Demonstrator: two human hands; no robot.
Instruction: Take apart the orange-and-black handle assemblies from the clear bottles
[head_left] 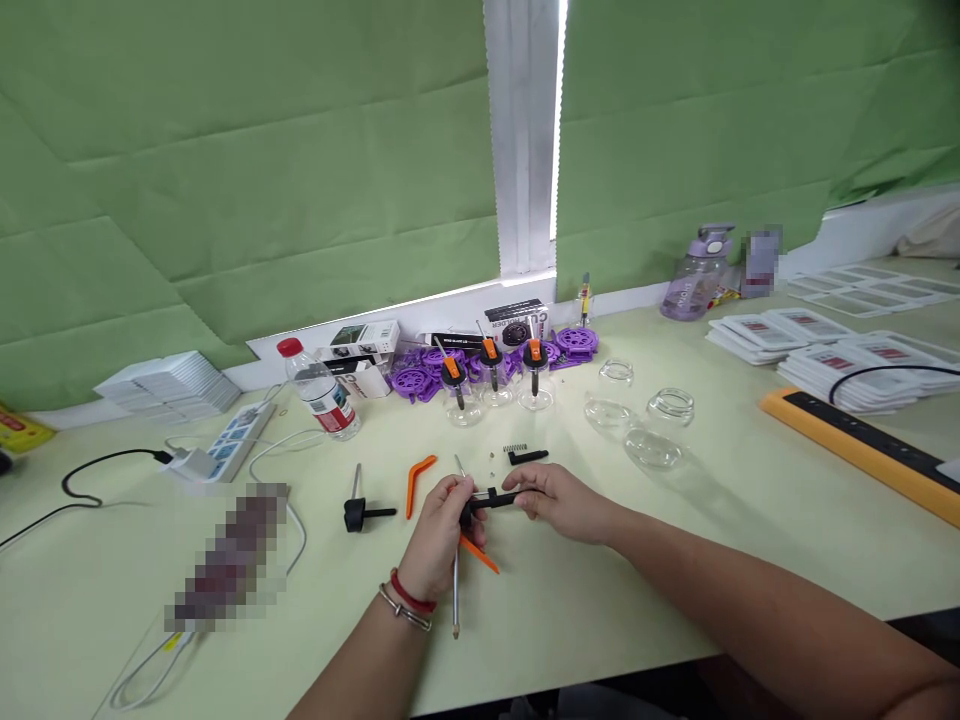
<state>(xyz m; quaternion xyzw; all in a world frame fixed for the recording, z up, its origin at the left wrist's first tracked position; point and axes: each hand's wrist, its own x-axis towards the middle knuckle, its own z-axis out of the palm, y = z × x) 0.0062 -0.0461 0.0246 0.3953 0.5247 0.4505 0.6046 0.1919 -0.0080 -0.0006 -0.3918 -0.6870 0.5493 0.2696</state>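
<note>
My left hand point(439, 535) is closed round a black plastic pump piece point(491, 499), with a thin metal tube point(455, 590) running down past my wrist and an orange lever point(478, 552) under the fingers. My right hand point(561, 500) pinches the other end of the same black piece. Both hands hover just above the pale table point(675, 560). Close by lie a loose orange lever point(417, 480), a black part with a metal tube point(362, 510), a small spring point(513, 448) and another black part point(527, 457).
Three assembled jars with orange pump tops point(493, 385) and purple plastic parts point(420, 380) line the back. Empty glass jars point(660, 425) stand to the right, a water bottle point(321, 392) and power strip point(232, 440) to the left. An orange-edged board point(862, 445) and card stacks point(817, 350) lie far right.
</note>
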